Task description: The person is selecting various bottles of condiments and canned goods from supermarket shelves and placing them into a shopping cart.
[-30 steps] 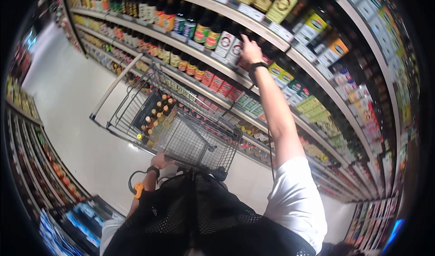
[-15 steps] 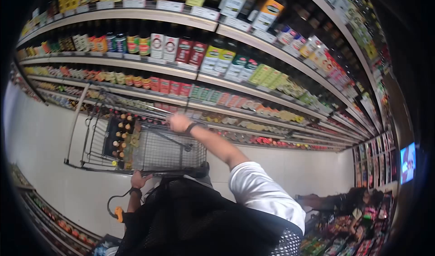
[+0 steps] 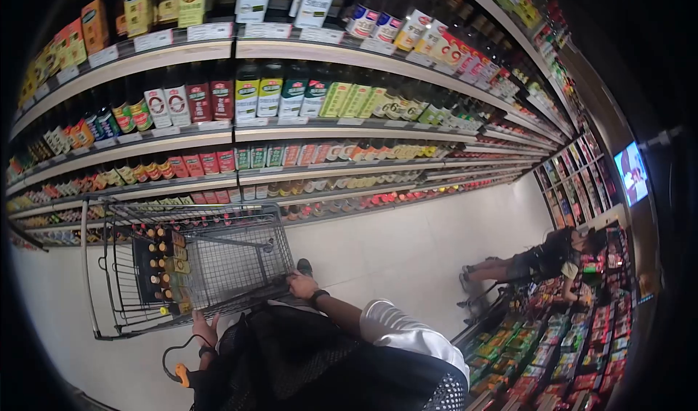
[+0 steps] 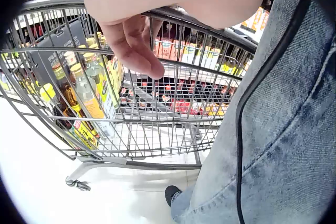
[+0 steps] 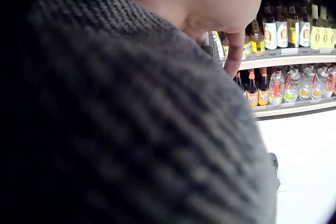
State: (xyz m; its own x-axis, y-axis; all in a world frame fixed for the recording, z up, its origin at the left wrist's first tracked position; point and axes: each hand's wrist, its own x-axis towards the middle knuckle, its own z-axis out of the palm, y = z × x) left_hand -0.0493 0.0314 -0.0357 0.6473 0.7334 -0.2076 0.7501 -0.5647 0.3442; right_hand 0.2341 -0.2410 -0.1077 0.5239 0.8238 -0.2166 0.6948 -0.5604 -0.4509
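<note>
Blurred blue-grey ribbed cloth (image 5: 142, 129) fills my right-wrist view's left and centre; I cannot tell whether the right hand (image 3: 302, 286) grips the grey wire-mesh shopping cart (image 3: 224, 257), lower left of my head view. My left-wrist view resolves the left hand (image 3: 206, 329), released, fingers loose, and labelled clear and dark bottles (image 4: 88, 97) inside. Only the head view shows the lit rectangular screen (image 3: 631, 174), far right.

Shopping cart (image 3: 225, 254) sits lower left, bottles (image 3: 174, 264) bunched up inside, left hand (image 3: 205, 329) and right hand (image 3: 302, 285) by its bottom edge.

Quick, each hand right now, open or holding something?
Left hand: open, loosely over the side of the cart.
Right hand: at the cart's corner; grip cannot be told.
</note>
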